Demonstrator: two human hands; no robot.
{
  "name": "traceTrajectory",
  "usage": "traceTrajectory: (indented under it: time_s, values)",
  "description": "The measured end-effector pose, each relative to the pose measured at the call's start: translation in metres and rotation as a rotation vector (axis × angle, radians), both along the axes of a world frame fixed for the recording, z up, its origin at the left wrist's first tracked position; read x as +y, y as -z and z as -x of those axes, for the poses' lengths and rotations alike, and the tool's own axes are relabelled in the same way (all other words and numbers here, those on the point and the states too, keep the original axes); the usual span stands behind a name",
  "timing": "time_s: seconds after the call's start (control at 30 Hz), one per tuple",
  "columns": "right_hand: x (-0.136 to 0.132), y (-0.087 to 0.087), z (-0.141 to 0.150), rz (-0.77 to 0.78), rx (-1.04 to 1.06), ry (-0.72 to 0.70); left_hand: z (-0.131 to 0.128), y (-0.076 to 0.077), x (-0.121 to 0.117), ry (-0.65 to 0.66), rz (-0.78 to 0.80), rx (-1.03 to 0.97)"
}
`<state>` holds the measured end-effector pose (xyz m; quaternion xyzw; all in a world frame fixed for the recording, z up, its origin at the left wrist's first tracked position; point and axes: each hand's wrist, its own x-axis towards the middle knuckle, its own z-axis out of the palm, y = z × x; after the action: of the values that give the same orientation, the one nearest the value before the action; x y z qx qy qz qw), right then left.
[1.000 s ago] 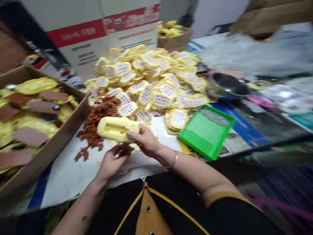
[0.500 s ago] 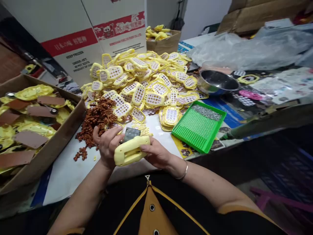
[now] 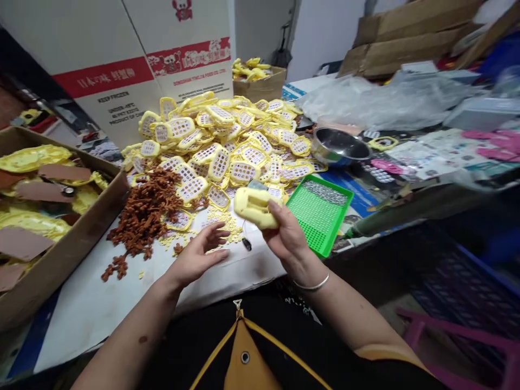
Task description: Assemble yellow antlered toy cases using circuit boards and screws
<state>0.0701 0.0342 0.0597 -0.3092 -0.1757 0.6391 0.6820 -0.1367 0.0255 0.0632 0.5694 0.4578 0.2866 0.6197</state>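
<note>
My right hand point(image 3: 286, 235) grips a pale yellow plastic casing point(image 3: 257, 210), thumb on its near face, above the table. A recess shows in the side turned toward me. Behind its upper edge a greyish flat piece point(image 3: 257, 185) peeks out, partly hidden. A small black part point(image 3: 247, 244) hangs below the casing on thin wire. To the left, my left hand point(image 3: 199, 254) is open and holds nothing, its fingers stretched toward the casing but apart from it. Small yellow pieces point(image 3: 233, 230) lie scattered on the white table surface point(image 3: 235, 271) beyond that hand.
A heap of yellow keypad shells point(image 3: 219, 162) covers the table's back, with brown branching parts point(image 3: 142, 211) at left. A green tray point(image 3: 320, 238) with metal bits and a steel bowl point(image 3: 341, 145) stand right. A carton of yellow parts point(image 3: 77, 222) borders the left.
The yellow casing has moved right and up in my right hand. My left hand has let go of it and opened. The black part on the wire now shows below. The view has shifted slightly.
</note>
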Motion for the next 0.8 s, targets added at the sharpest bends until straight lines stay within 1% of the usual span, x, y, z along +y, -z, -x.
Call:
traceTrajectory:
  time_s: [0.07,0.17,0.27,0.33,0.43,0.5,0.57,0.63,0.7,0.8]
  values:
    - [0.018,-0.011,-0.026,-0.002,-0.031,0.192,0.006,0.0,0.001,-0.039,-0.005,0.044]
    - [0.045,-0.027,-0.075,-0.076,-0.079,0.573,0.017,0.003,0.004,-0.02,-0.008,0.105]
    - [0.067,-0.037,-0.122,-0.12,-0.157,0.875,0.026,0.01,0.004,-0.001,-0.009,0.152]
    - [0.076,-0.04,-0.148,-0.048,-0.309,1.098,0.032,0.013,0.004,0.009,-0.01,0.168]
    - [0.08,-0.04,-0.182,0.052,-0.445,1.318,0.039,0.016,0.003,0.005,-0.016,0.199]
    - [0.079,-0.037,-0.202,0.114,-0.582,1.438,0.045,0.017,0.004,-0.026,-0.024,0.227]
    - [0.076,-0.03,-0.22,0.192,-0.756,1.493,0.051,0.019,0.004,-0.065,-0.03,0.244]
    - [0.073,-0.016,-0.233,0.272,-0.936,1.442,0.055,0.021,0.004,-0.1,-0.028,0.25]
    - [0.07,0.001,-0.244,0.345,-1.11,1.316,0.058,0.023,0.004,-0.121,-0.032,0.253]
    - [0.06,0.022,-0.253,0.384,-1.366,1.074,0.061,0.021,0.002,-0.152,-0.075,0.284]
